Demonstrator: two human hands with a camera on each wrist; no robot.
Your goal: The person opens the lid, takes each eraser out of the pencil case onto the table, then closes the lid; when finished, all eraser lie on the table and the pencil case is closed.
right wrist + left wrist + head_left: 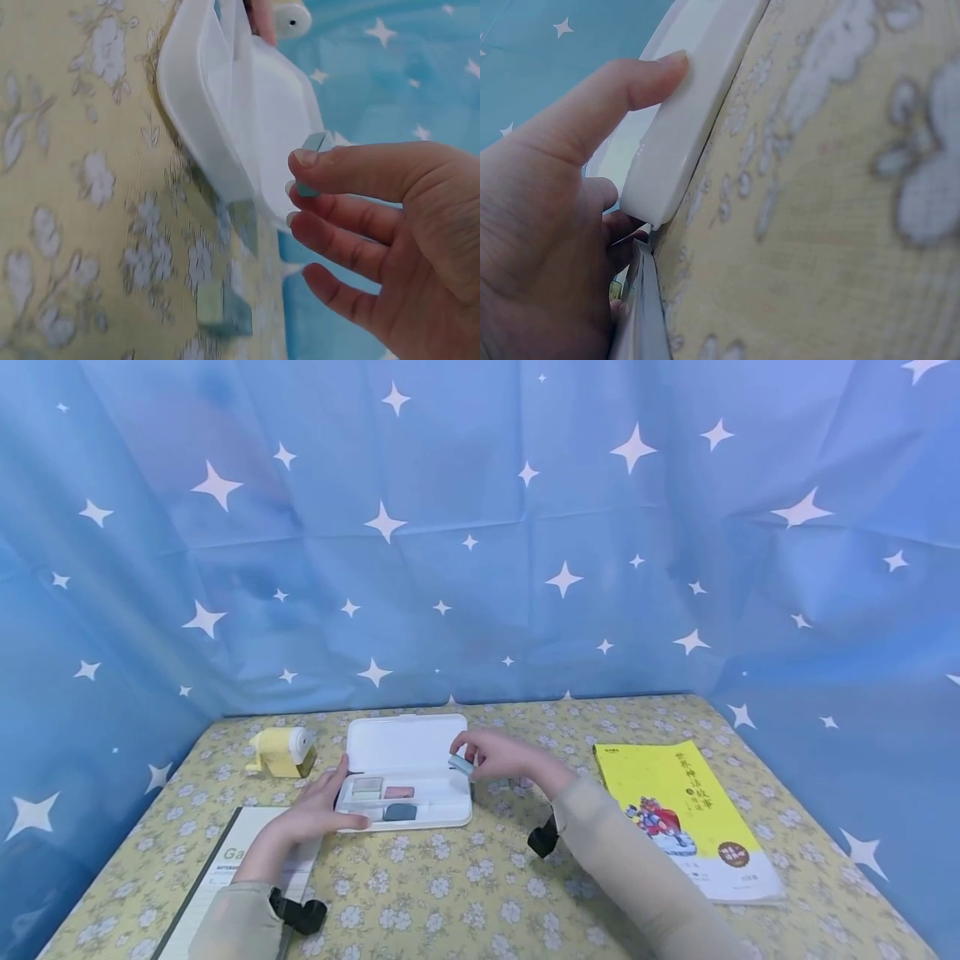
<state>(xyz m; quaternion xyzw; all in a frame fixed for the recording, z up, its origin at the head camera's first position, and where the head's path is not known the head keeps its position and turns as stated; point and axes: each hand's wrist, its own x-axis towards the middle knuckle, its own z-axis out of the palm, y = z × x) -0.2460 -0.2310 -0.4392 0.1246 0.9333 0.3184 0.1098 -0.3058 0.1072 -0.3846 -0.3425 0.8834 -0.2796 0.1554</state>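
Observation:
A white pencil case point(407, 743) lies open on the table, lid folded back. In it are a pale grey-green block point(367, 788), a pink block point(399, 792) and a dark blue-grey block point(400, 812), which look like erasers. My left hand point(322, 806) grips the case's left end, thumb over the front wall and fingers round the side. Above the right end, my right hand point(498, 755) pinches a light blue eraser point(315, 161) between thumb and fingertips. A second blue-green eraser point(223, 309) rests on the table to the right of the case.
A yellow pencil sharpener point(283, 752) stands left of the case. Part of a notebook point(225, 868) lies under my left forearm. Right of my right arm is a yellow book point(667, 777). A blue star-patterned curtain point(480, 527) hangs behind the flowered tablecloth point(450, 902).

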